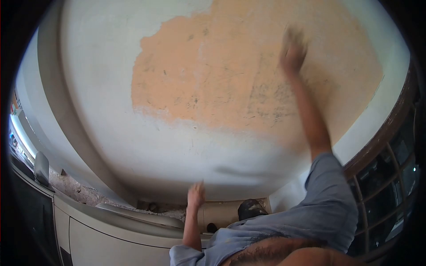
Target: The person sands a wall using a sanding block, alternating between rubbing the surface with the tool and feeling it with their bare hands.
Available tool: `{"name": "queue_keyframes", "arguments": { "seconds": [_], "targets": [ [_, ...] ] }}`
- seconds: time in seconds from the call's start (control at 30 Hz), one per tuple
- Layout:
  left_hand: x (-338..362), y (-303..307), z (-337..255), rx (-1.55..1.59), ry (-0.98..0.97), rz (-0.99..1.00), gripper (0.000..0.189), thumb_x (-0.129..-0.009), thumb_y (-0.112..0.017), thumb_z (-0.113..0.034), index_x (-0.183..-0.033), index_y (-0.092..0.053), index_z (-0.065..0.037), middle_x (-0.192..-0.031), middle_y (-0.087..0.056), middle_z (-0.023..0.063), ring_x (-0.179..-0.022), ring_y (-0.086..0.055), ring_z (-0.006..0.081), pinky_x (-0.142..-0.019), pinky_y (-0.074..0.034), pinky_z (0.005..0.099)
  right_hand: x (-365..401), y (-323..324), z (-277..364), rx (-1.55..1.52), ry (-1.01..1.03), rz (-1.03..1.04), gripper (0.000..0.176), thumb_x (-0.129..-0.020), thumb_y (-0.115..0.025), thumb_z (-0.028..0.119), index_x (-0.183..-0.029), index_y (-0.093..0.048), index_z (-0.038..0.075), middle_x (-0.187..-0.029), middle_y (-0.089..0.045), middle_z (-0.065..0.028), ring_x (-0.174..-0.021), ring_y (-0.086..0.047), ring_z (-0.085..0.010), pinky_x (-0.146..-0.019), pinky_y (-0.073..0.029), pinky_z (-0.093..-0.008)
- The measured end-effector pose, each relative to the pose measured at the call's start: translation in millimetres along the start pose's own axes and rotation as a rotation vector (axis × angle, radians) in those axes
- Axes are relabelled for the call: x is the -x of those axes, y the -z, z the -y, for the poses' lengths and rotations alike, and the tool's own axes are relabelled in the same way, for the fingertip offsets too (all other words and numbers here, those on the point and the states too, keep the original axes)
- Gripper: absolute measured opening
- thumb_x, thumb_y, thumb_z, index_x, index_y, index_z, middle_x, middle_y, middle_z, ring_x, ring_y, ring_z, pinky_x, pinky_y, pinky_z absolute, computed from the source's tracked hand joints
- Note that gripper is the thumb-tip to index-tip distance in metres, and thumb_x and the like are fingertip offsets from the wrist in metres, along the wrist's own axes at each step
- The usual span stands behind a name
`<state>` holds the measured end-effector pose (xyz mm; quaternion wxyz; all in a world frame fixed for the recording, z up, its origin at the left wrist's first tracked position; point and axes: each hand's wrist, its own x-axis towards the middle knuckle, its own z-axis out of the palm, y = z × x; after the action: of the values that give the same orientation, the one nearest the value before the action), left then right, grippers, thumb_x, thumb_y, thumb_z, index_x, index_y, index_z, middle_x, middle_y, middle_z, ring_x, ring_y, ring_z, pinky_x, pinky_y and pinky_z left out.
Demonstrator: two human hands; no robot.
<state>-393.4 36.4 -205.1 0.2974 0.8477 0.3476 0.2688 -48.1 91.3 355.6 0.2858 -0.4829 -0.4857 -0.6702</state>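
Raised high on the right, my right hand (293,49) is at the wall's bare orange-tan patch (230,57). Motion smears its fingers, so their pose and anything in them cannot be told. My left hand (196,195) is low, in front of the lower white part of the wall (173,146). Its fingers look curled together, and whatever they hold, if anything, is too small to make out. Dark scuffs and scratches mark the orange patch, and white paint with a ragged edge surrounds it.
Below my left arm stands a pale cabinet or counter (115,239). A dark, speckled rounded thing (251,208) is near the wall's foot. On the right is a dark framed window grid (386,181). A wall column (66,102) rises on the left.
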Motion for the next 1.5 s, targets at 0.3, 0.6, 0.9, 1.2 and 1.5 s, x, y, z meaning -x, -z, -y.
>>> {"name": "queue_keyframes", "arguments": {
  "seconds": [0.3, 0.6, 0.9, 1.2, 1.5],
  "targets": [
    [-197.4, 138.7, -177.5, -0.393, -0.569, -0.649, 0.064, -0.087, -0.06, -0.016, -0.144, -0.032, -0.007, -0.148, -0.031, 0.0211, -0.136, -0.029, 0.0433, -0.109, -0.027, 0.0545, -12.8, 39.0, -145.3, -0.05, -0.225, 0.031, 0.047, -0.092, -0.045, 0.023, -0.138, -0.048, 0.014, -0.144, -0.043, -0.0122, -0.137, -0.033, -0.0335, -0.113, -0.017, -0.0537],
    [-233.8, 82.7, -237.6, -0.397, -0.593, -0.737, 0.063, -0.089, -0.054, -0.033, -0.145, -0.036, -0.011, -0.15, -0.03, 0.0194, -0.136, -0.032, 0.0384, -0.111, -0.017, 0.0569, 275.1, 107.2, -58.1, -0.101, -0.232, 0.379, 0.045, -0.09, -0.044, 0.022, -0.134, -0.054, 0.012, -0.147, -0.04, -0.0117, -0.141, -0.028, -0.0317, -0.114, -0.007, -0.0544],
    [-259.7, 53.2, -221.6, -0.532, -0.654, -0.939, 0.052, -0.095, -0.045, -0.037, -0.14, -0.046, -0.01, -0.146, -0.04, 0.0165, -0.138, -0.032, 0.0341, -0.114, -0.01, 0.0529, 51.7, 70.2, -258.0, -0.028, -0.322, -0.074, 0.046, -0.098, -0.039, 0.031, -0.139, -0.047, 0.014, -0.143, -0.045, -0.0124, -0.136, -0.035, -0.0328, -0.114, -0.016, -0.0521],
    [-262.5, 53.0, -215.9, -0.564, -0.685, -0.977, 0.048, -0.094, -0.045, -0.037, -0.133, -0.054, -0.011, -0.14, -0.047, 0.0167, -0.135, -0.037, 0.0342, -0.114, -0.011, 0.052, 359.5, 123.5, -129.7, -0.094, -0.382, 0.203, 0.043, -0.094, -0.043, 0.025, -0.128, -0.058, 0.005, -0.141, -0.045, -0.021, -0.138, -0.03, -0.0413, -0.113, -0.01, -0.0557],
    [-270.1, 46.9, -210.4, -0.57, -0.702, -1.016, 0.048, -0.096, -0.042, -0.036, -0.129, -0.057, -0.005, -0.14, -0.046, 0.0192, -0.136, -0.034, 0.0352, -0.115, -0.01, 0.05, 110.2, 101.2, -315.7, 0.028, -0.337, -0.007, 0.042, -0.097, -0.041, 0.023, -0.133, -0.05, 0.003, -0.14, -0.046, -0.0161, -0.134, -0.035, -0.036, -0.114, -0.02, -0.0435]
  ]
}}
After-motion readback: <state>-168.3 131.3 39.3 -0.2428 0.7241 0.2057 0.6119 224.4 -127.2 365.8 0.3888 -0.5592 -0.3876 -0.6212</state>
